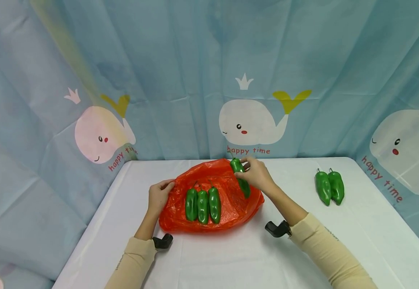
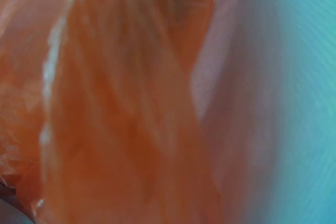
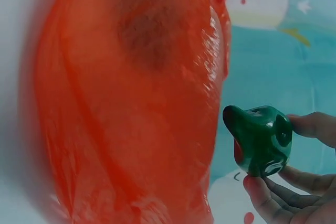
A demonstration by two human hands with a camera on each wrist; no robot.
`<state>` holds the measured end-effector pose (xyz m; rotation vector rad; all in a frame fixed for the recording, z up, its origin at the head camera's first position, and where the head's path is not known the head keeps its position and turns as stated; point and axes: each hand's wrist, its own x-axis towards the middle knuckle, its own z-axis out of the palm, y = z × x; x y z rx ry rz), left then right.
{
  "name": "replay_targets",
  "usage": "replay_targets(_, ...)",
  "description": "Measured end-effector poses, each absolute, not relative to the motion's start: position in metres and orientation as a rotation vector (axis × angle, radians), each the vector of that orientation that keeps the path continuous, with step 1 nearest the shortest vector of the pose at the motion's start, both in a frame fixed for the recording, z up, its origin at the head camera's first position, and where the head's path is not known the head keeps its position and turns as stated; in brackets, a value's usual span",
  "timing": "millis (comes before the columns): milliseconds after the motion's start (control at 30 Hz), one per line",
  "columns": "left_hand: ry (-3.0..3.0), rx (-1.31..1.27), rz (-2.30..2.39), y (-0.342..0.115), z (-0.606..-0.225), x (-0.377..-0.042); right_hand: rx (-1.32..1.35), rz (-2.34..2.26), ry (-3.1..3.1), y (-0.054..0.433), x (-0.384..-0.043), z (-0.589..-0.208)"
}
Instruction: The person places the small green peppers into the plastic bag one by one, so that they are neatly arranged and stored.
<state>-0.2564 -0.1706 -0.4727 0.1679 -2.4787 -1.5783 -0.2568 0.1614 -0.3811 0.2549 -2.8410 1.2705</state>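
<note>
Facing blue drapery across white tabletop, right fingers grip a pepper, left fingers a red bag.

From the head, the surface is viewed forward and downward; the red bag, shared by all views, is framed very close from the left wrist, against curtain from the right.

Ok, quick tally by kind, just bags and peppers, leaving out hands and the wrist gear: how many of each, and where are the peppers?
Bag: 1
Peppers: 6 (3 in the bag, 1 in the right hand, 2 on the table)
Total: 7
</note>
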Motion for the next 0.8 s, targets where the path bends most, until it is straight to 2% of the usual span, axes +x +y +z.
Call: replay_targets(800, -2.466, 0.176, -1.575, -0.171, -0.473, -0.257, 0.278, 1.199, -2.931, 0.133, -0.249, -0.408)
